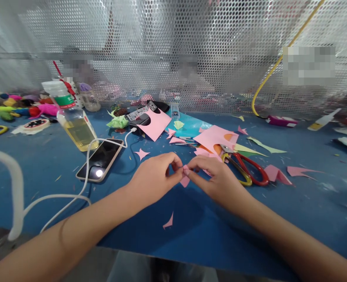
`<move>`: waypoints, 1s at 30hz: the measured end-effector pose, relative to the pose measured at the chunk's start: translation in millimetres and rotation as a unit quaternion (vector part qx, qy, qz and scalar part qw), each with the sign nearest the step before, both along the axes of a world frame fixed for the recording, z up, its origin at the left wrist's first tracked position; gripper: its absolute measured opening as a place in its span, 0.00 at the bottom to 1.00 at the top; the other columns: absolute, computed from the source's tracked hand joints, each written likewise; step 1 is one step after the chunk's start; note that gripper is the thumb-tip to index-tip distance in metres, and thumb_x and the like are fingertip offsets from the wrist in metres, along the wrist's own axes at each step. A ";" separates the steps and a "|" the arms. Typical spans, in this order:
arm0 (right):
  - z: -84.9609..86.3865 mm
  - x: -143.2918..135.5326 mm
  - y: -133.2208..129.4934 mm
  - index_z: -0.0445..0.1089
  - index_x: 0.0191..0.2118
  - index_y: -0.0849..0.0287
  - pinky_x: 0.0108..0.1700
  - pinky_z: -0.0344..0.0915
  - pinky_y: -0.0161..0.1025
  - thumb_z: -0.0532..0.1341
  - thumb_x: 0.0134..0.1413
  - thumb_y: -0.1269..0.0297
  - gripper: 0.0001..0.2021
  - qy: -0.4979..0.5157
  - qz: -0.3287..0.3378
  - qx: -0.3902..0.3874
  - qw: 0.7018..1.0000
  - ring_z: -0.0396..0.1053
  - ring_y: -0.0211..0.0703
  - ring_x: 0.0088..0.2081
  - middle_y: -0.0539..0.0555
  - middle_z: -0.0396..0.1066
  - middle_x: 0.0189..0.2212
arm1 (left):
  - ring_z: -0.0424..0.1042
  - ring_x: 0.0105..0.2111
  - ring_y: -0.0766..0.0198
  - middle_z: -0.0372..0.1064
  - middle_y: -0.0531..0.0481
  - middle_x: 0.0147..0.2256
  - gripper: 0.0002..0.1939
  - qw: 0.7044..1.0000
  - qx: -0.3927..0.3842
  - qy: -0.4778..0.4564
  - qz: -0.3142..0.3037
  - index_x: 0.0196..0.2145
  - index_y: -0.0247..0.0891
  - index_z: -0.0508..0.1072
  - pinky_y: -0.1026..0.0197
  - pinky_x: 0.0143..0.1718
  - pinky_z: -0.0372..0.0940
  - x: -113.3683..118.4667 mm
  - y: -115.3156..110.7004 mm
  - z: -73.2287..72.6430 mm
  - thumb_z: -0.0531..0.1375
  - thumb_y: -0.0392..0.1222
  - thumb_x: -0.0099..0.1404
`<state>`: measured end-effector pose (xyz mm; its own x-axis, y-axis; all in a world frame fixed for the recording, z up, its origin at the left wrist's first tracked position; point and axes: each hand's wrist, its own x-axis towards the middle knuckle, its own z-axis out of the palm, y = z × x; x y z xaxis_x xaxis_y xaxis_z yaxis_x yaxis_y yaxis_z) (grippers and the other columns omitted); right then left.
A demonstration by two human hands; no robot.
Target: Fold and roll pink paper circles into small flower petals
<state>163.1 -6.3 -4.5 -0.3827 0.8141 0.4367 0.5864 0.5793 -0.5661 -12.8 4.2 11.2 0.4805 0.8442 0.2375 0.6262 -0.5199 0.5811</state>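
Observation:
Between my two hands, a small piece of pink paper (185, 181) is pinched just above the blue table. My left hand (156, 176) grips its left side with thumb and fingers. My right hand (213, 174) pinches it from the right, the fingertips of both hands nearly touching. Part of the paper is hidden behind the fingers. Red-handled scissors (263, 176) and a yellow scissor handle (246, 180) lie just right of my right hand. Cut pink sheets (216, 137) are behind the hands, and a thin pink scrap (168, 221) lies in front of them.
On the left, a phone (101, 159) lies under a white cable (87, 168), beside a bottle of yellow liquid (81, 131). A blue sheet (191, 122) and more paper scraps are spread behind. A perforated metal panel (173, 43) closes off the back; a yellow cord (267, 76) hangs there.

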 end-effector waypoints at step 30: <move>11.1 2.2 -10.0 0.68 0.27 0.56 0.38 0.55 0.39 0.59 0.52 0.68 0.05 -0.029 -0.026 0.142 0.989 0.66 0.37 0.30 0.48 0.71 0.27 | 0.67 0.26 0.71 0.71 0.51 0.27 0.06 0.983 0.055 -0.160 -0.069 0.29 0.38 0.77 0.71 0.21 0.61 -1.8 -0.1 5.5 0.59 0.39 0.58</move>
